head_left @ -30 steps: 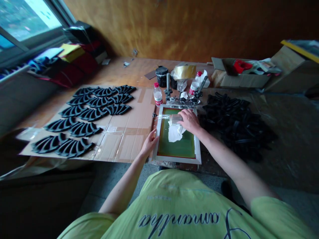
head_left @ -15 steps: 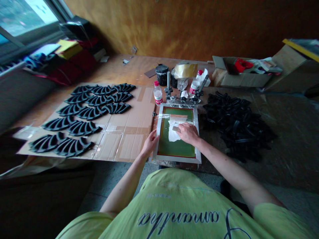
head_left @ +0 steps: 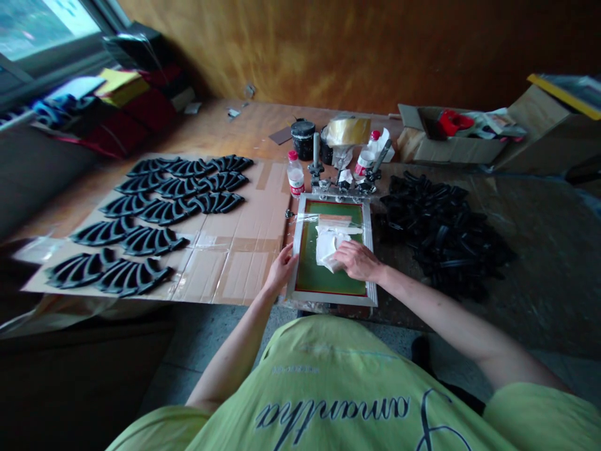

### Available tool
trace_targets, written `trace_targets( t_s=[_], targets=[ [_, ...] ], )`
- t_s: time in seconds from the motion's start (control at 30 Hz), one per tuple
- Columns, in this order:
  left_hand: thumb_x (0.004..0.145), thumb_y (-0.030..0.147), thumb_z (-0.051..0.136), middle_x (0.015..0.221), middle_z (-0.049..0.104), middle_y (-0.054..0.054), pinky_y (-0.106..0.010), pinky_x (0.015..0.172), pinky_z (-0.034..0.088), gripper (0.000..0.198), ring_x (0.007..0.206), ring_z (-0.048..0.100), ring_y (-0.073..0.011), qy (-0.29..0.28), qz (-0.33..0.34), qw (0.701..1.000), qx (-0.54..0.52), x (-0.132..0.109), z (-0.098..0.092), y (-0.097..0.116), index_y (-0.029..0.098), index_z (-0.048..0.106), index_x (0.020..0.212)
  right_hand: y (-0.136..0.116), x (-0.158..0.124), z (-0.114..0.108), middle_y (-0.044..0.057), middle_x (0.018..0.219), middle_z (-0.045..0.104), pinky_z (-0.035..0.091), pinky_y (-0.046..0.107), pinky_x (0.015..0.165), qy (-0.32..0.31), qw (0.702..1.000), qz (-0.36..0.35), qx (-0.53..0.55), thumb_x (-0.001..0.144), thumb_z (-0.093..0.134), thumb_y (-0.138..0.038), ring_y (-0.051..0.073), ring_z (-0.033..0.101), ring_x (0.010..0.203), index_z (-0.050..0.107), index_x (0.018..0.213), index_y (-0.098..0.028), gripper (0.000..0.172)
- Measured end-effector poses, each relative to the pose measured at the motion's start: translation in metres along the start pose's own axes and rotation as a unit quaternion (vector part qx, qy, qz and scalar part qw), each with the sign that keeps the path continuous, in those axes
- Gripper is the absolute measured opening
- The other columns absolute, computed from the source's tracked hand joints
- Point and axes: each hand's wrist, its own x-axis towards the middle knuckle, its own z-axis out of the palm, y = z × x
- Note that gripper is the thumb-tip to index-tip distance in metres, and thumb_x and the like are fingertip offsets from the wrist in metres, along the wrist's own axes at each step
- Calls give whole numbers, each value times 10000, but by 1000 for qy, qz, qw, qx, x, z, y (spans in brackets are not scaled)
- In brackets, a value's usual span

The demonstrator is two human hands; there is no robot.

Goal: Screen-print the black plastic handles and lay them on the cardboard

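Observation:
A screen-printing frame [head_left: 370, 275] with pale metal sides and a green mesh [head_left: 310, 275] lies in front of me at the table's edge. My left hand [head_left: 282, 268] is closed on the frame's left side near its lower half. My right hand [head_left: 357, 260] is over the mesh, its fingers pressed together around a small scraper that is mostly hidden now. Beneath and beside those fingers spreads a patch of white ink [head_left: 326, 247]. Clear tape and a brownish strip [head_left: 334, 220] cross the mesh above it. A metal hinge clamp [head_left: 340, 191] holds the frame's far end.
Black ribbed fan-shaped pieces [head_left: 164, 210] lie in rows on flattened cardboard [head_left: 235, 263] at left. On the right is a heap of black pieces [head_left: 446, 235]. Behind the clamp stand red-capped bottles [head_left: 295, 175], a black tub [head_left: 303, 141] and a tape roll [head_left: 347, 133]. A cardboard box [head_left: 457, 150] sits back right.
My right hand has drawn slightly nearer to me across the mesh, and the scraper shows less. The white patch reaches a little lower. My left hand keeps its hold on the frame.

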Motion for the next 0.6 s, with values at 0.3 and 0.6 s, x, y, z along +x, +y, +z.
trace_targets(
  t_s=[0.3,0.6],
  targets=[
    [775,491,676,699,655,-5,-231,560,467,713,613,596,-148,-21,0,999,-30,2,0,-2,146,545,1385,-7,-3,20,85,872,655,375,329,790,84,995,37,-44,859,550,-70,225,525,888,687,875,-142,155],
    [715,527,740,720,663,-1,-204,505,431,852,564,580,-124,-46,-24,996,-72,-10,-9,29,160,476,1437,26,48,-29,53,965,687,422,325,826,138,976,167,-22,864,738,-300,223,581,925,600,1316,-244,476]
  ],
)
